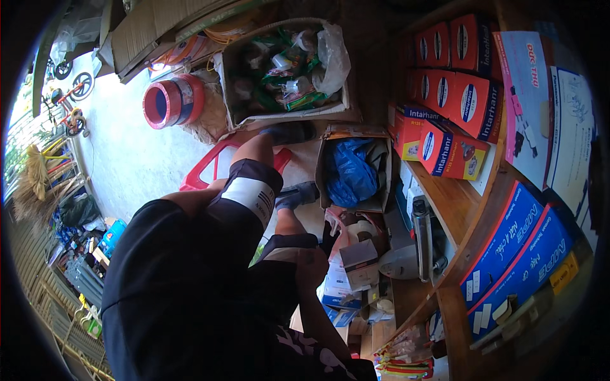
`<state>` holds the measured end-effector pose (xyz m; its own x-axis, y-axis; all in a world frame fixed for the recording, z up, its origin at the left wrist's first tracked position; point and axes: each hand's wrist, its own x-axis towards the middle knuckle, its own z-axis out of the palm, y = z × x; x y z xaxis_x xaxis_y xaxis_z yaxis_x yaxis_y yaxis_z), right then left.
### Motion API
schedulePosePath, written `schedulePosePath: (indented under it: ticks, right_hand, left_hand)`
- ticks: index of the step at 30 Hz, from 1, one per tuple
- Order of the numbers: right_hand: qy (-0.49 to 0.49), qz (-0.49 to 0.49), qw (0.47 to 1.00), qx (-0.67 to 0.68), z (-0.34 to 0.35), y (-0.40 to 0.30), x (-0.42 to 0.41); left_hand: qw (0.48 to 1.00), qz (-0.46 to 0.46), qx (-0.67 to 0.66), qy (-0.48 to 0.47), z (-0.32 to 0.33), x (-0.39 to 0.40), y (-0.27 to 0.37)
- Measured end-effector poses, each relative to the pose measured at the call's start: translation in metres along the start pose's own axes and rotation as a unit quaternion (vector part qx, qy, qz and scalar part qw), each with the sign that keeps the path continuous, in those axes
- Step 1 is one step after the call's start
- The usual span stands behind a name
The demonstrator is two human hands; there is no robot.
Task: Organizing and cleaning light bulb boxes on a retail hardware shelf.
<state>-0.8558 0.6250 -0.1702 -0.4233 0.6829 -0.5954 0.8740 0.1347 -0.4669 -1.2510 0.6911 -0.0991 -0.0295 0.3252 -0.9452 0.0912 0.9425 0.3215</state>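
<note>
My left hand [217, 184] is mostly hidden behind my thigh, beside a red plastic stool [202, 167]; its fingers do not show. Dim and in shadow, my right hand [312, 269] lies against my right knee, its fingers unclear. Past my legs stands an open cardboard box [320, 166] with a crumpled blue plastic bag [351, 174] inside. A larger open carton [281, 116] farther off contains green-and-clear packaged items [290, 85]. Red and blue wrapped coils [167, 102] sit on the floor to its left.
Wooden shelving [445, 205] on the right holds red Intarhanr boxes [457, 155] and blue MPE cartons [505, 233]. Small boxes [360, 264] crowd the floor near my right knee. Straw brooms [35, 176] and a small bike [71, 109] stand at the far left.
</note>
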Motion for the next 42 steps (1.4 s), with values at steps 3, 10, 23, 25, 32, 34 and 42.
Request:
schedulePosePath:
  ticks: [3, 10, 23, 25, 32, 34, 42]
  right_hand:
    - [0.001, 0.025, 1.000, 0.015, -0.007, -0.009, 0.009]
    - [0.038, 0.033, 0.999, 0.015, -0.004, 0.008, 0.006]
    - [0.184, 0.128, 0.970, 0.090, 0.011, 0.036, 0.009]
    - [0.200, 0.123, 0.963, 0.132, 0.020, 0.042, 0.008]
    - [0.333, 0.164, 0.921, 0.115, 0.028, 0.013, 0.003]
    - [0.366, 0.163, 0.911, 0.096, 0.027, 0.005, 0.000]
    - [0.423, 0.063, 0.892, -0.144, 0.056, 0.004, -0.032]
  left_hand:
    - [1.000, 0.011, -0.006, 0.001, -0.003, 0.020, 0.003]
    - [0.999, 0.034, 0.019, -0.035, 0.125, 0.049, -0.049]
    - [0.972, 0.120, 0.132, -0.152, 0.325, 0.097, -0.209]
    - [0.961, 0.145, 0.167, -0.167, 0.332, 0.111, -0.236]
    - [0.914, 0.228, 0.270, -0.199, 0.316, 0.111, -0.290]
    - [0.901, 0.247, 0.303, -0.191, 0.289, 0.100, -0.301]
    - [0.846, 0.321, 0.425, 0.025, 0.042, 0.111, -0.258]
